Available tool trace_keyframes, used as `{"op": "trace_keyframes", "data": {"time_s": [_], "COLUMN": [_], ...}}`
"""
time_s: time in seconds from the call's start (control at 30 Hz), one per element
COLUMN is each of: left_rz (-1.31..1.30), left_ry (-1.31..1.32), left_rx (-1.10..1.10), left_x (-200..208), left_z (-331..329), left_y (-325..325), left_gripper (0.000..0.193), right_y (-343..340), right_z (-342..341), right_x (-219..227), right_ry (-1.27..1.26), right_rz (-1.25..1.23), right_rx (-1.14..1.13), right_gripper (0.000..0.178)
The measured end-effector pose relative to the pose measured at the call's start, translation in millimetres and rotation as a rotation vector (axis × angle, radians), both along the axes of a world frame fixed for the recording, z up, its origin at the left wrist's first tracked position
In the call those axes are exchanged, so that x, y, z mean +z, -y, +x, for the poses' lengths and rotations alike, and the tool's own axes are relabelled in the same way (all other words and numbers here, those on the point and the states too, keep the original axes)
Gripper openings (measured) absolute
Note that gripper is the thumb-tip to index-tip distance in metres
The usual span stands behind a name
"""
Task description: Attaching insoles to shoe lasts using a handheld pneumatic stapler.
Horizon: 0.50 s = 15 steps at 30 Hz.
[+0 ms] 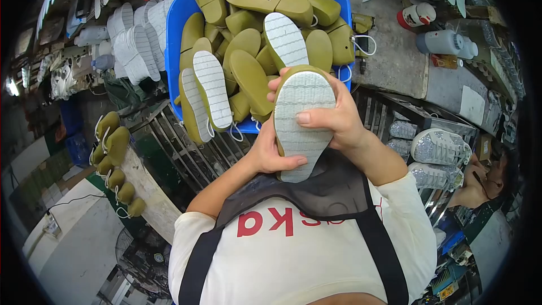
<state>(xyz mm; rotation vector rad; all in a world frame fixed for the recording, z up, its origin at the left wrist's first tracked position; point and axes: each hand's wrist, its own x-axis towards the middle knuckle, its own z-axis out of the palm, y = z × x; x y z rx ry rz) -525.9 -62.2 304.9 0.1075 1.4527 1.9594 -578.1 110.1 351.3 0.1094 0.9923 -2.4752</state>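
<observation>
Holding shoe last (305, 142) | broad end forward | long axis fore-aft (both hands (267, 149) (345, 118))

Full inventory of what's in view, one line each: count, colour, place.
Held last: one, olive, in both hands
Insole: one, white, on held last
Bin: one, blue, upper middle
Bare lasts: many overlapping, olive, in bin
Insole-covered lasts: three visible, olive and white, in bin
Corded lasts: several, olive, left
Insole stack: several pieces, white, left of bin
Glittery shoes: at least two, silver-white, right
Container: one, white and red, upper right
Fan: one, black, lower left
Co-worker: one, right edge
Smaller clutter: too indistinct to count
Left hand: one, bare, centre
Right hand: one, bare, right of left hand
</observation>
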Motion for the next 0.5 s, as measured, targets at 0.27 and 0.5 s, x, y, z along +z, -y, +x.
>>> {"op": "trace_keyframes", "data": {"time_s": [0.27,0.5], "left_rz": [0.092,-0.035], "left_ry": [0.065,0.194], "left_rx": [0.105,0.462], "left_x": [-7.4,-6.1], "left_z": [1.4,34.1], "left_y": [-13.6,9.1], "left_gripper": [0.086,0.072], "right_y": [-10.6,-207.9], "right_z": [-15.4,-80.5], "right_x": [-19.1,-252.6], "right_ry": [0.011,-0.067], "right_rz": [-0.037,1.414], "right_rx": [0.129,-0.658], "right_gripper": [0.056,0.065]}}
